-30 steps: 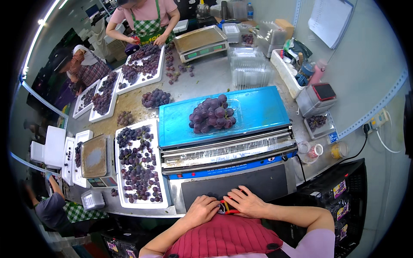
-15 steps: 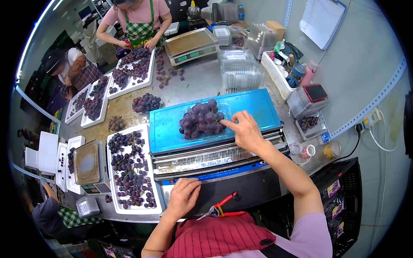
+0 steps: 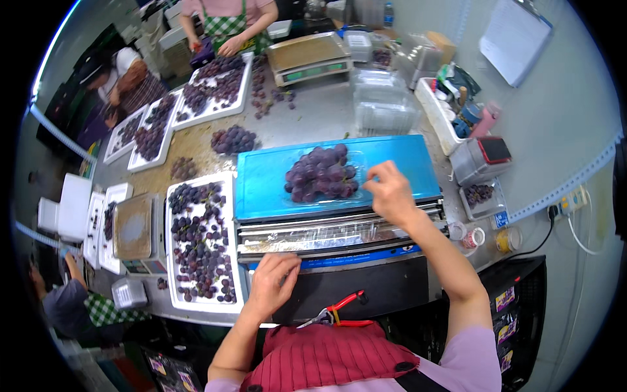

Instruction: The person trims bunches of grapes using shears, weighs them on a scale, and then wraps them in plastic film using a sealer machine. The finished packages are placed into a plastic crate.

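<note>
Our right arm stretches far forward and up from the lower right, elbow nearly straight, in a lilac short sleeve with the forearm bare. Our right hand [image 3: 390, 191] is at the end of it, back of the hand up, fingers curled loosely with the fingertips pinched together toward the left. Our left arm comes up from the lower edge, bent and much closer to the body. Our left hand [image 3: 273, 279] lies palm down, fingers spread and slightly bent, holding nothing.
</note>
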Available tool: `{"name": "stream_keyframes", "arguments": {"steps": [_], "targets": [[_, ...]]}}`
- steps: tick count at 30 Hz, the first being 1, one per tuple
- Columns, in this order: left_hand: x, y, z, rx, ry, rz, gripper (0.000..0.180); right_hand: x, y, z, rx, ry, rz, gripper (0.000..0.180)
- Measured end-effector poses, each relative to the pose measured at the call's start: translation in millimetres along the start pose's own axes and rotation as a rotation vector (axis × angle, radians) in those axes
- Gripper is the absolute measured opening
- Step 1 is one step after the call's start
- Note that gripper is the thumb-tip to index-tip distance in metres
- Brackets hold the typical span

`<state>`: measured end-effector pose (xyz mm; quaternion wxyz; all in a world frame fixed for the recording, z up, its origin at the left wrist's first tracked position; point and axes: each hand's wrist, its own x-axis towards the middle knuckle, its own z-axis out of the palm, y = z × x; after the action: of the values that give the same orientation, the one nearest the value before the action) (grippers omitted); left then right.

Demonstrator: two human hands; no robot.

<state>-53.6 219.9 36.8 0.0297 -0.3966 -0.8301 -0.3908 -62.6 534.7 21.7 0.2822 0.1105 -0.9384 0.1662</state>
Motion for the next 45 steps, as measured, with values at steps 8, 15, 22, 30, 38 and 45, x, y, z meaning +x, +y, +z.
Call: {"name": "stream_keyframes", "arguments": {"steps": [8,15,22,30,38,45], "targets": [[87.2,-81.4,3.0,-0.160,0.158,-0.383,0.034,-1.5,9.8,11.5,0.018,0.019,0.191,0.033],[131.0,-111.6,19.2,-0.459,-0.065,-0.494,0.045,-31.8,36.3,-36.0,0.052,0.031,0.455,0.023],[125.1,-90.1,26.2,-0.601,-0.053,-0.491,0.047,-62.3,38.4,-69.6,0.011,-0.031,0.573,0.023],[24.7,-54.6,-22.8,0.712,0.069,-0.224,0.034,-101.5,7.3,-82.4,-0.156,-0.371,0.810,0.065],[23.4,-57.3,15.8,0.305,0.123,-0.401,0.019,-94.0,7.3,-45.9,0.159,-0.201,0.829,0.069],[6.9,-49.5,-27.3,-0.986,-0.081,-0.828,0.020,-102.3,-2.7,-109.8,1.205,-0.146,1.433,0.044]]}}
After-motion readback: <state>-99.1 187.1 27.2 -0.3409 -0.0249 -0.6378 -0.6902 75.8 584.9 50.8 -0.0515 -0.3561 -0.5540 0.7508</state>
